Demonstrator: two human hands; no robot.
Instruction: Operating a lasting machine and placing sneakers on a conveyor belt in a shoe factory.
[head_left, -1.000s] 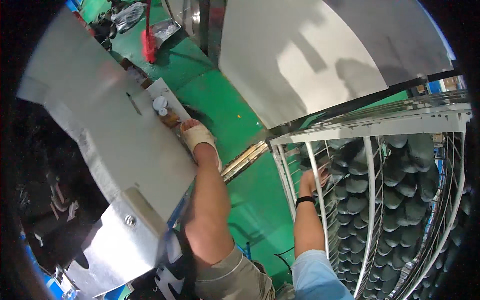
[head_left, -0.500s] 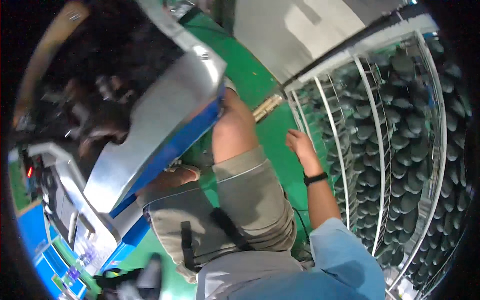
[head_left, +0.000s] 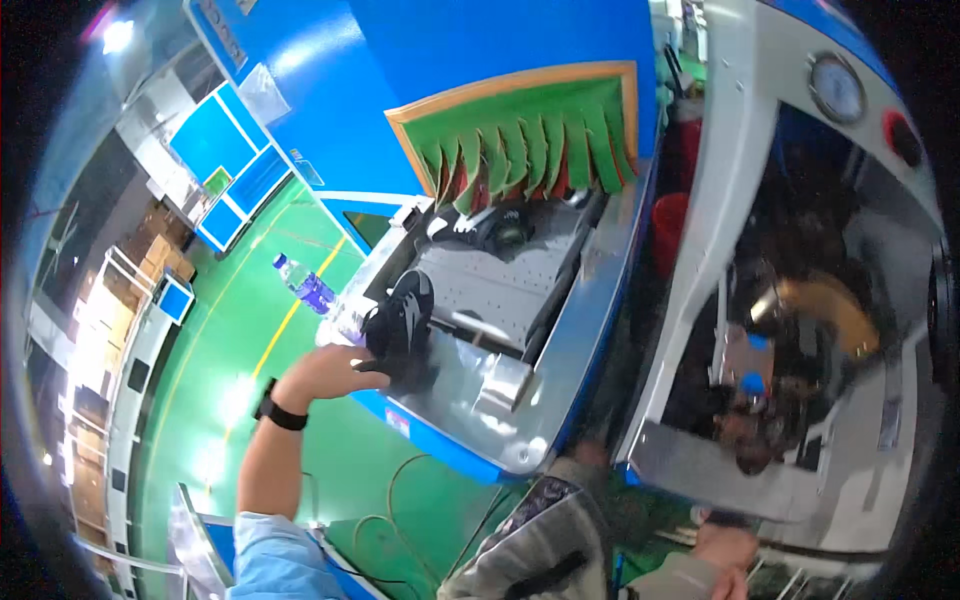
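1. The left hand [head_left: 322, 374] reaches in from the lower left, and its fingers and thumb appear closed on the near end of a black shoe [head_left: 398, 318]; blur hides the exact contact.
2. The shoe lies ahead of those fingers and a little to their right. Its long axis runs away from the hand, leaning slightly rightward at the far end.
3. Of the two hands, the left is by far the nearer. The right hand [head_left: 734, 582] seems to show only partly, low on the right beside the shorts [head_left: 545, 535]; I cannot tell whether its fingers are open or closed.
4. Under and beside the shoe is a shiny metal ledge [head_left: 460, 375], with a grey perforated belt [head_left: 500, 290] beyond.
5. Another shoe [head_left: 452, 228], black with white, sits farther along the belt, just before a green strip curtain [head_left: 545, 150] in a blue machine [head_left: 440, 40].
6. Left of the belt is a clear bottle [head_left: 305, 285] with a purple label; well to the right, a pale machine carries a round gauge [head_left: 838, 88].
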